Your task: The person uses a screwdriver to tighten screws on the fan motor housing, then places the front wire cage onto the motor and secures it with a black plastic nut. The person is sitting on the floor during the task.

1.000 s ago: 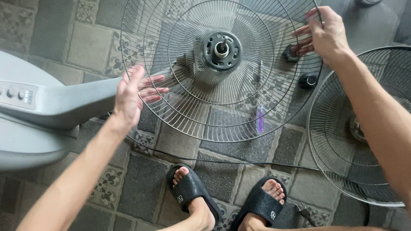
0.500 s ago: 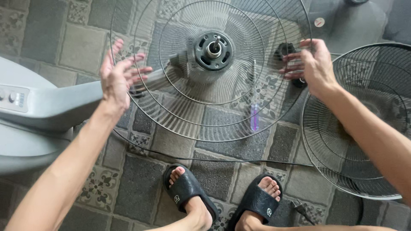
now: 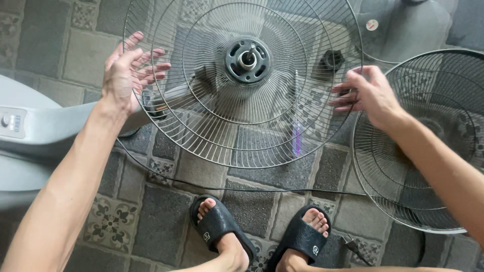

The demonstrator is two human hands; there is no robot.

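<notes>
A round wire fan grille (image 3: 217, 136) is fitted around a grey motor hub with a metal shaft (image 3: 247, 60). My left hand (image 3: 126, 73) is at the grille's left rim with its fingers spread, and it holds nothing. My right hand (image 3: 368, 93) is at the right rim, its fingertips touching the wires with the fingers apart. The fan's grey body with control buttons (image 3: 45, 128) lies on its side to the left, behind my left forearm.
A second wire grille (image 3: 428, 161) lies on the tiled floor at the right. Seen through the first grille are a purple-handled screwdriver (image 3: 298, 138) and a black round cap (image 3: 333, 59). A black cord (image 3: 227, 189) runs to a plug (image 3: 355, 247). My feet wear black slippers (image 3: 222, 226).
My left hand has moved up along the grille's left rim. My right hand has dropped from the upper right edge to the right side of the rim.
</notes>
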